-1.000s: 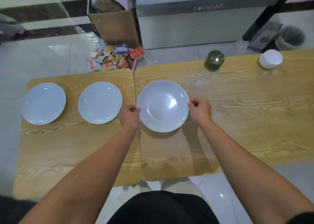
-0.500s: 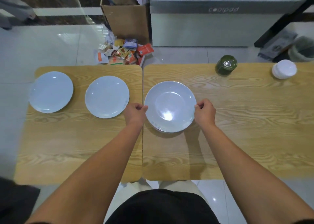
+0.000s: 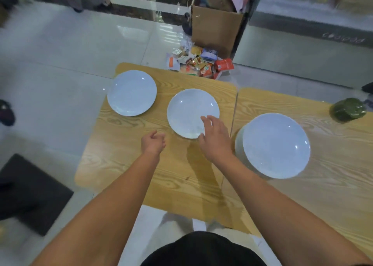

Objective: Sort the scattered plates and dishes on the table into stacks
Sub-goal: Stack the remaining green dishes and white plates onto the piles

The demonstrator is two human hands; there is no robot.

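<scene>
On the left wooden table (image 3: 125,164), one round pale-blue plate (image 3: 132,93) lies at the far left corner and a second pale-blue plate (image 3: 189,110) near the right edge. The right hand (image 3: 215,142) spreads relaxed fingers over the second plate's near rim, gripping nothing. The left hand (image 3: 153,142) hovers beside it, loosely curled and empty. A stack of larger pale-blue plates (image 3: 276,144) sits at the left edge of the right wooden table (image 3: 333,185), with a dark green round object (image 3: 348,109) at its far edge. Snack packets (image 3: 201,63) litter the floor beyond.
</scene>
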